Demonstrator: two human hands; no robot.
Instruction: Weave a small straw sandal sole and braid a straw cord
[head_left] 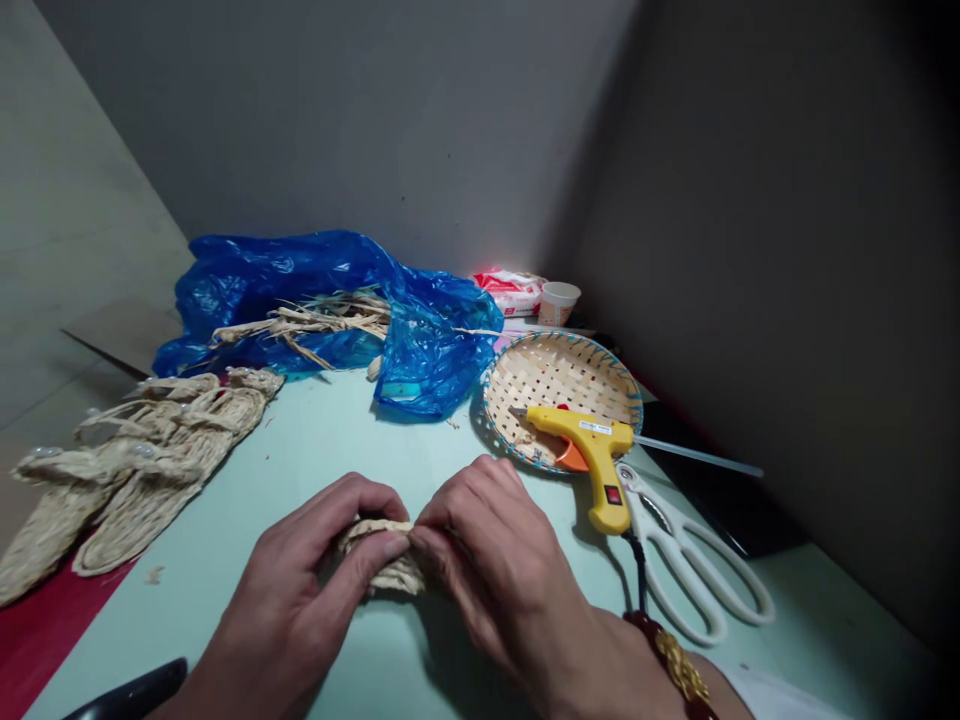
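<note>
A small piece of woven straw is held between my two hands above the pale green table. My left hand is closed around its left side, thumb pressed on the near face. At the right end of the piece, my right hand is closed in a pinch at the upper edge, its fingertips meeting my left thumb. My fingers cover much of the straw, so its full shape is hidden. Beyond my right hand lies a yellow glue gun, and white-handled scissors rest beside it.
Straw slippers with pearl-like beads lie at the left edge. Behind is a blue plastic bag with loose straw. The glue gun lies across a woven basket. A paper cup and red-white packet stand by the wall.
</note>
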